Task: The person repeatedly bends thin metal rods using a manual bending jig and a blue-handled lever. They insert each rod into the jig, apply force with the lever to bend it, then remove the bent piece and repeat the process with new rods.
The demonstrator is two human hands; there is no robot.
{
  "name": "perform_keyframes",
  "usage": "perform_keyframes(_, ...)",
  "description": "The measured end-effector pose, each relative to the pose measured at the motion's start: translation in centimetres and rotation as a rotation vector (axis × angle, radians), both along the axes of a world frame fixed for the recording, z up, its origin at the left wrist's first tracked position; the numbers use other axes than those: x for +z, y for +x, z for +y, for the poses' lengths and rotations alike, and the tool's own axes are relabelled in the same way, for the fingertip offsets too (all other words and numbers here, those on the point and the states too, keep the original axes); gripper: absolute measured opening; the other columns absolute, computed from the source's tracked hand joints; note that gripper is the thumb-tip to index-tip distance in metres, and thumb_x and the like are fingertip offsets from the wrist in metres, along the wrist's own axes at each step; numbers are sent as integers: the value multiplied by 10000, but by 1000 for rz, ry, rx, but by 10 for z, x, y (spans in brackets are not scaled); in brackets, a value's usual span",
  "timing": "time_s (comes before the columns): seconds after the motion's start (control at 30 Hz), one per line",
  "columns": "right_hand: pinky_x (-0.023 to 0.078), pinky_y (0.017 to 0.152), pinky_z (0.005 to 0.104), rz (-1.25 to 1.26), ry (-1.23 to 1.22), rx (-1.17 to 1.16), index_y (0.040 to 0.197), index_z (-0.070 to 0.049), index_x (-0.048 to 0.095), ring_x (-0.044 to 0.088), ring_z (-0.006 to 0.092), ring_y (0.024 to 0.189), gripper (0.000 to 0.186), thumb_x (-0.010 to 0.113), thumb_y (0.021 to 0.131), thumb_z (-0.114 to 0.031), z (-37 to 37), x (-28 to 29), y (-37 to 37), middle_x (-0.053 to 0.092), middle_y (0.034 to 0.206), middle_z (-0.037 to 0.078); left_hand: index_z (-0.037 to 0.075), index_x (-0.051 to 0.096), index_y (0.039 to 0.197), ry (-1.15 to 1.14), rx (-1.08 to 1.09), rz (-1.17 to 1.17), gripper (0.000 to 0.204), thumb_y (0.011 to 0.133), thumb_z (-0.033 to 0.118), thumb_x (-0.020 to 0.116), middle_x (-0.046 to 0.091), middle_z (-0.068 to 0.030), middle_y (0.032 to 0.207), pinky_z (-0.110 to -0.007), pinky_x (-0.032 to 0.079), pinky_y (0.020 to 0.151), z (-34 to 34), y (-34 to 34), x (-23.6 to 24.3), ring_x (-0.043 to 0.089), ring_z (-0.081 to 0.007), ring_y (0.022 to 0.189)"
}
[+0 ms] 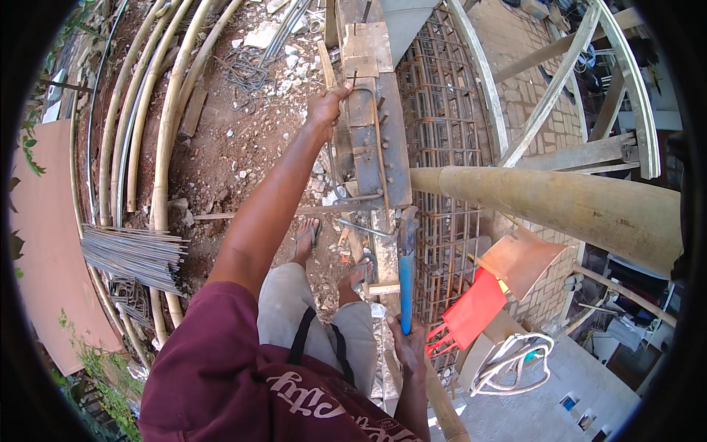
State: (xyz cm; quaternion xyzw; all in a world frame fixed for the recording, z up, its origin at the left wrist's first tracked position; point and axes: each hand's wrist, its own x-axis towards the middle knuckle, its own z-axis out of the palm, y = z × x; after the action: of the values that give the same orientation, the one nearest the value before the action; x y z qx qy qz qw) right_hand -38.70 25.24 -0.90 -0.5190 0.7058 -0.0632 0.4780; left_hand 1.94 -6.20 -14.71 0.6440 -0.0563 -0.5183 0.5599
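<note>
My left hand (327, 109) is closed on a bent thin steel bar (332, 166) near the top of a worn wooden plank (396, 144) fitted with short upright metal pins. The bent bar lies along the plank, with its lower corner near the plank's lower part. My right hand (409, 340) grips the lower end of a long bending tool with a blue handle (406, 287); its metal head (409, 225) is at the plank's lower end. My sandalled feet stand on rubbly soil left of the plank.
A thick bamboo pole (560, 210) juts rightward over stacked rebar cages (438, 96). Timber braces (549, 88) stand upper right. A red bag (475, 309) and coiled hose (508, 365) lie lower right. Bamboo poles (173, 110) and a bundle of steel rods (132, 258) lie on the left.
</note>
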Motion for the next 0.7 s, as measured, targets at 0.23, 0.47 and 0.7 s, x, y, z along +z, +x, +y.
perform_keyframes(0.23,456,597,474,410,-223,396,754,-34,665,578,322,566,601,835,868,-599,-135,-28,-108,571,581,123,162,572,831,34,12,-5,381,919,364,884,338,105,583,-271,158,408,-1,0,-5,247,-48,436)
perform_keyframes(0.47,478,612,480,380,-250,696,748,-57,734,616,333,571,619,822,848,-662,-260,-16,-121,617,597,135,147,572,852,62,40,-19,422,869,377,925,330,98,618,-261,150,405,-4,3,-10,239,-53,453)
perform_keyframes(0.7,507,643,479,369,-165,646,793,-51,742,642,338,608,615,803,873,-658,-236,-5,-97,631,614,137,159,548,782,83,99,-68,453,822,346,959,330,87,644,-274,184,442,-4,-2,-9,258,-59,490)
